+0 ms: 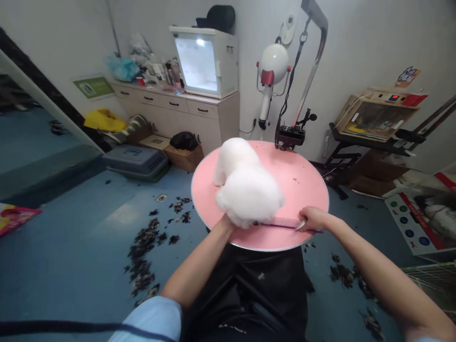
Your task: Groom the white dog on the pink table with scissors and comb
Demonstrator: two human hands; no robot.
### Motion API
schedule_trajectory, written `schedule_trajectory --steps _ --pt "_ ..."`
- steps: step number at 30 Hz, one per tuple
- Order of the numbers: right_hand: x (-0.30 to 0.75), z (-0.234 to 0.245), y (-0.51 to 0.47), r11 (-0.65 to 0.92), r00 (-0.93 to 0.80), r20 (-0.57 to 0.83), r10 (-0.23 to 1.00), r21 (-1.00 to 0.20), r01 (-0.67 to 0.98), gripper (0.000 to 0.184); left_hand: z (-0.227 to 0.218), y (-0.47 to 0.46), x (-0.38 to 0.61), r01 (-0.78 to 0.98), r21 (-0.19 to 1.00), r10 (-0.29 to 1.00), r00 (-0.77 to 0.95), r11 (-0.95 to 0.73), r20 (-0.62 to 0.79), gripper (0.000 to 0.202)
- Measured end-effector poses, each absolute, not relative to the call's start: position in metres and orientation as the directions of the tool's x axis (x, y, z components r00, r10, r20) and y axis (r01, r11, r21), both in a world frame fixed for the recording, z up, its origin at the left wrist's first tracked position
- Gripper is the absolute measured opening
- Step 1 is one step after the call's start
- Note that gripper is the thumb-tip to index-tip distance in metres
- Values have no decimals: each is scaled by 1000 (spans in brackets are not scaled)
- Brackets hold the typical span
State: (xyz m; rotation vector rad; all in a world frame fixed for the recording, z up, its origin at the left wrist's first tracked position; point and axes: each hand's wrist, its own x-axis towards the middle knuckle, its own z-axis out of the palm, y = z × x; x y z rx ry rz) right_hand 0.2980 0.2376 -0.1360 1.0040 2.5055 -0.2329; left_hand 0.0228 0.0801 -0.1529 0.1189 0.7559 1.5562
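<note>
A fluffy white dog (251, 190) stands on the round pink grooming table (302, 175), its head toward me. My left hand (230, 222) reaches under the dog's muzzle; the fur hides its fingers. In my right hand (309, 219) is a long purple grooming comb (285, 222), held near its right end. The comb's teeth point up, and its left end meets the fur by the dog's face. A small pale metallic piece (301, 225) shows at my right fingers; I cannot make out what it is.
A grooming arm (313, 61) with a hanging strap rises behind the table, near a white dryer (273, 61). Dark hair clippings (142, 251) litter the blue floor. A pet carrier (137, 160) lies left; a wooden cabinet (379, 114) stands right.
</note>
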Motion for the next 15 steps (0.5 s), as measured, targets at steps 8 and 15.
schedule_trajectory --steps 8,15 --pt "344 -155 186 793 -796 -90 598 -72 604 17 -101 78 26 -857 510 953 -210 -71 -220 25" --pt "358 -189 115 535 -471 258 844 -470 701 22 -105 90 29 -864 487 941 -262 -129 -215 19"
